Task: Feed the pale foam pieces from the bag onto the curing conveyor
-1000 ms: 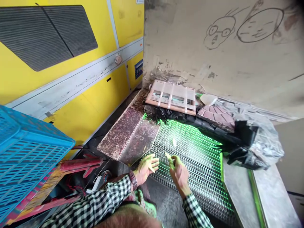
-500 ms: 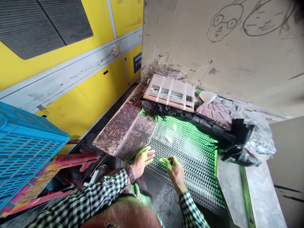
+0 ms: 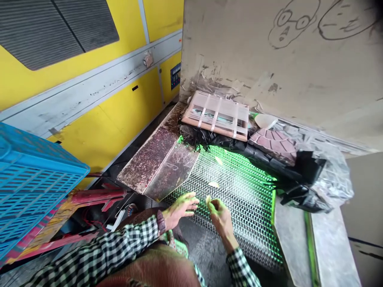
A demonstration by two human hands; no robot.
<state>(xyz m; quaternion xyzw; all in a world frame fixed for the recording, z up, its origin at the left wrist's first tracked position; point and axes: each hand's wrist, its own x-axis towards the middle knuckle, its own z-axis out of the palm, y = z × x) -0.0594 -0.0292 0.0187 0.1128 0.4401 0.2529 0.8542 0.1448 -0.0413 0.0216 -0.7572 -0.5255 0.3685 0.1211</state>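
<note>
My left hand [image 3: 180, 207] lies with its fingers stretched out flat on the near edge of a green-lit honeycomb mesh bed [image 3: 248, 199]. My right hand [image 3: 220, 215] hovers just beside it, fingers pinched on a small pale flat piece [image 3: 208, 200]. Two more small pale pieces [image 3: 214, 184] rest on the mesh a little farther in, the farther one [image 3: 219, 160] near the black wrap. Both sleeves are black-and-white check.
A stained metal plate [image 3: 155, 159] slopes off the mesh's left side. Behind the mesh lie black plastic wrap [image 3: 269, 155], a taped wooden board stack [image 3: 217, 115] and a brown segmented disc [image 3: 273, 143]. A blue crate [image 3: 32, 175] stands left; a yellow machine [image 3: 74, 71] and a scribbled panel [image 3: 284, 59] rise behind.
The view shifted slightly. My right hand has lifted its pinched piece a little nearer my left hand, whose fingers stay spread on the mesh.
</note>
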